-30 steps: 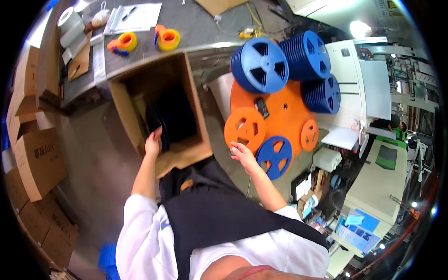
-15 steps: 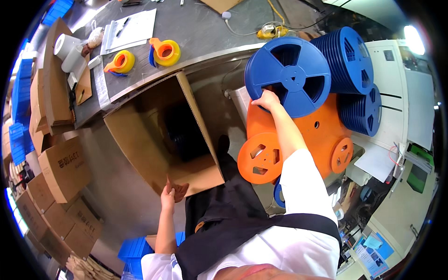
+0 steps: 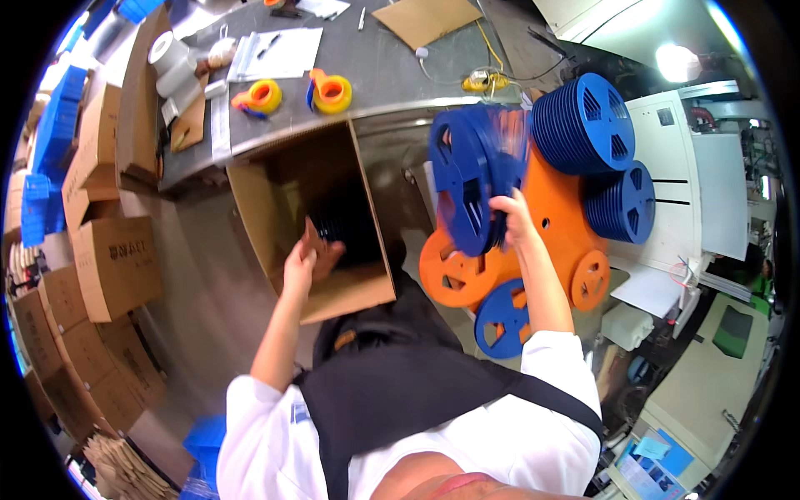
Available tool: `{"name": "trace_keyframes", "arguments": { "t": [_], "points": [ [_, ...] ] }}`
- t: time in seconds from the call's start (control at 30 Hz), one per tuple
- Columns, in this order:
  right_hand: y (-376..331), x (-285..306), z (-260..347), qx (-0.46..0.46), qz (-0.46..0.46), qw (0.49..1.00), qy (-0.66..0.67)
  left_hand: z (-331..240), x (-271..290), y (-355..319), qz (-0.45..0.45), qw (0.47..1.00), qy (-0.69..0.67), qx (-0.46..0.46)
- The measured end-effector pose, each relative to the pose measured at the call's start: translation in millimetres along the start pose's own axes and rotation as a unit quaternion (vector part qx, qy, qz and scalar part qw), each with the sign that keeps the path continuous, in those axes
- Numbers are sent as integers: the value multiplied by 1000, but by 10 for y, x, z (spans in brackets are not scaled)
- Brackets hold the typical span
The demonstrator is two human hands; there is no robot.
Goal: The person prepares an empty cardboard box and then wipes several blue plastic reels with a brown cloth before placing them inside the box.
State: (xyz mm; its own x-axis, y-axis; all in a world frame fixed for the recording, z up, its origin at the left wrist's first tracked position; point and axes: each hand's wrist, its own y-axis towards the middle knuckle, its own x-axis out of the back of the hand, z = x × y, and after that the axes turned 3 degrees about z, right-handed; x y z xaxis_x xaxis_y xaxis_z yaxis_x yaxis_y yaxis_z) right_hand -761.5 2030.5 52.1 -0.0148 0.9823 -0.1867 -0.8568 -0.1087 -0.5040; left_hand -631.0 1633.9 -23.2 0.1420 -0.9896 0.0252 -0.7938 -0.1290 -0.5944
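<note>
My right hand (image 3: 518,218) grips a blue plastic reel (image 3: 463,179) at its lower right edge. The reel is tilted, one of several pressed together, and motion smears their upper right part. They are over the orange stand (image 3: 550,218). My left hand (image 3: 307,257) has its fingers apart over the near side of an open cardboard box (image 3: 254,208), holding nothing that I can see. Dark blue reels (image 3: 333,223) show faintly in the box's shadowed inside. Two more stacks of blue reels (image 3: 575,125) are at the right of the stand.
Beyond the box is a grey worktable (image 3: 358,62) with two orange-and-yellow tape dispensers (image 3: 332,93), papers (image 3: 279,54) and a yellow power strip (image 3: 485,81). Cardboard boxes (image 3: 117,267) are piled at left. A blue reel (image 3: 502,321) hangs low beside the stand.
My right hand has pulled the blue reels from face-on to a tilted position. My left hand has risen to the box's opening. My view has shifted slightly.
</note>
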Motion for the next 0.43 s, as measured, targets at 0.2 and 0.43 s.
{"name": "trace_keyframes", "arguments": {
  "t": [0.2,0.43],
  "points": [
    [-1472,-541,-275,86,179,875,442,-708,-58,-541,7,973,31,-231],
    [-2118,-1335,-614,100,291,838,451,-1099,-252,-1480,237,728,473,-437]
  ]
}}
